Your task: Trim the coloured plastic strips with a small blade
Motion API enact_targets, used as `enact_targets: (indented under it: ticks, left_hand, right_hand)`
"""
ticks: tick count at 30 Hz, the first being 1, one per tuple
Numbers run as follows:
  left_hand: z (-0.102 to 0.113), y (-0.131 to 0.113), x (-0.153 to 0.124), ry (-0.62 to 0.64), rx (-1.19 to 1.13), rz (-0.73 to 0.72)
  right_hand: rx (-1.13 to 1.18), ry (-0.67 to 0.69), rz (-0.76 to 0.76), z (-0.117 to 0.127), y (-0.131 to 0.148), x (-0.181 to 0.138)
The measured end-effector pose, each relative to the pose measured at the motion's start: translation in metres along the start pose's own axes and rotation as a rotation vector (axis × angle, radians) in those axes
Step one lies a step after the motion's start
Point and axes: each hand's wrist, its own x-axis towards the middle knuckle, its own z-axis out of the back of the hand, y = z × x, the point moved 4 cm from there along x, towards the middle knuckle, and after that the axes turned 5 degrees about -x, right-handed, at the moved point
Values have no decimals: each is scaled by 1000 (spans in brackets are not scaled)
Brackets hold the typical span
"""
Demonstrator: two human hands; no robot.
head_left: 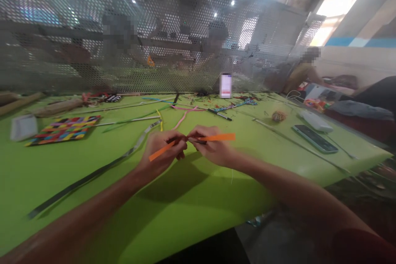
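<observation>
Both hands meet above the green table, fingertips pinched close together. From my left hand (162, 144) an orange strip (161, 152) sticks out down to the left. An orange length of strip also runs out to the right past my right hand (215, 150), which is closed on it. The fingers hide whether this is one strip or two. A small dark slender thing shows by the right fingertips, its kind unclear. Left of my hands lies a long dark strip (93, 176) with a grey end. A yellow strip (160, 119) and a pink strip (181, 120) lie just beyond.
On the left lie a multicoloured woven mat (69, 129) and a white block (24, 127). A black pen (220, 114) and a phone (314, 138) lie right of centre. A lit phone (226, 86) leans against the perforated metal screen (173, 57); people sit beyond it.
</observation>
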Motion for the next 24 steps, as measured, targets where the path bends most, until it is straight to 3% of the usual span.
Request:
enact_targets:
  ticks: [6,16,24]
  left_hand:
    - [-1,-4,1,-54,-20,45]
    - [3,-3,7,-35,-360,6]
    - [1,3,9,-61,-366,107]
  right_hand:
    - [-5,-67,64,0,6,-4]
    - [243,-141,-238,10,-6,7]
    - [327,-112,-286,12,-3,8]
